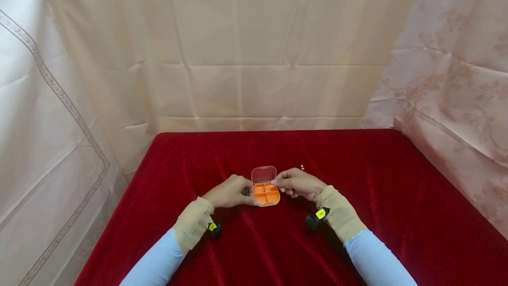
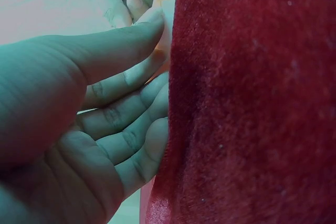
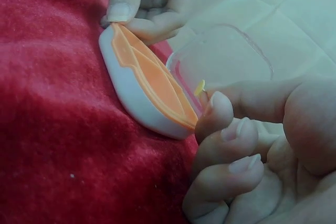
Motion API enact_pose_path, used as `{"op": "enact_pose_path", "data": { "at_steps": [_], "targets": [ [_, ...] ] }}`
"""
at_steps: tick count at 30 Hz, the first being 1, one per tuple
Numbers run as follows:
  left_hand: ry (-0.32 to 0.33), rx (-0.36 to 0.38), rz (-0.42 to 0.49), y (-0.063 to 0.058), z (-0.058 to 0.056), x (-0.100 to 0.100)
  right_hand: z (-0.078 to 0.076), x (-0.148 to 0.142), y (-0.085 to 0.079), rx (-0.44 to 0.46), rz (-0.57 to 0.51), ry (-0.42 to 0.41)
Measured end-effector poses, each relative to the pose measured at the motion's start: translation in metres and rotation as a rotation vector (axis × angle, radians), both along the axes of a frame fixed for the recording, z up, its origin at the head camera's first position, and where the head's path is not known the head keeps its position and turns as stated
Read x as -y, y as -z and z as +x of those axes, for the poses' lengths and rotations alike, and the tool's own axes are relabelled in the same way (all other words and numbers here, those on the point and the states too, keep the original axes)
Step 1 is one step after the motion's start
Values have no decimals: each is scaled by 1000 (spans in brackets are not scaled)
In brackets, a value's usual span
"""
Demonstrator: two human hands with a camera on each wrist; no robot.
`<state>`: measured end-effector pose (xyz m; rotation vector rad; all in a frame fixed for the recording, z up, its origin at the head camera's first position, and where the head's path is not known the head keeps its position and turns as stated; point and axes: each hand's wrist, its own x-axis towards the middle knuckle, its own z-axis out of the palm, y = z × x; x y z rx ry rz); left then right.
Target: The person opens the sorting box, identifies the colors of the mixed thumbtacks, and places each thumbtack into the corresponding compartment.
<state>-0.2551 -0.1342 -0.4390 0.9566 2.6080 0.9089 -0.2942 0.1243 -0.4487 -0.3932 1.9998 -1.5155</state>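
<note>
A pill box [image 1: 267, 196] with an orange divided inside and a white shell [image 3: 128, 95] stands on the red cloth. Its clear lid [image 1: 263, 174] is raised at the far side. My left hand [image 1: 232, 192] grips the box's left edge, the thumb at its near corner. In the right wrist view, the left thumb [image 3: 123, 3] lies on the rim. Over the far right compartment, my right hand [image 1: 299, 183] pinches a small yellow pill [image 3: 200, 87] between thumb and index finger; its other fingers are curled. A small speck shows in the far left compartment, too small to identify.
Beyond my right hand, a couple of small pale pills [image 1: 302, 167] lie on the red velvet cloth [image 1: 357, 158]. Cream and patterned curtains [image 1: 238, 56] hang behind the table and along both sides.
</note>
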Motion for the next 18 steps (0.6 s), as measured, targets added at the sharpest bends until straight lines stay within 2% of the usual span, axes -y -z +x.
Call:
{"op": "enact_pose_path", "data": {
  "at_steps": [10,18],
  "targets": [
    [0,9,0,-1,1,0,11,12,-3,-122,100,55],
    [-4,8,-6,-2,1,0,12,12,-6,-169,152,81]
  ]
}}
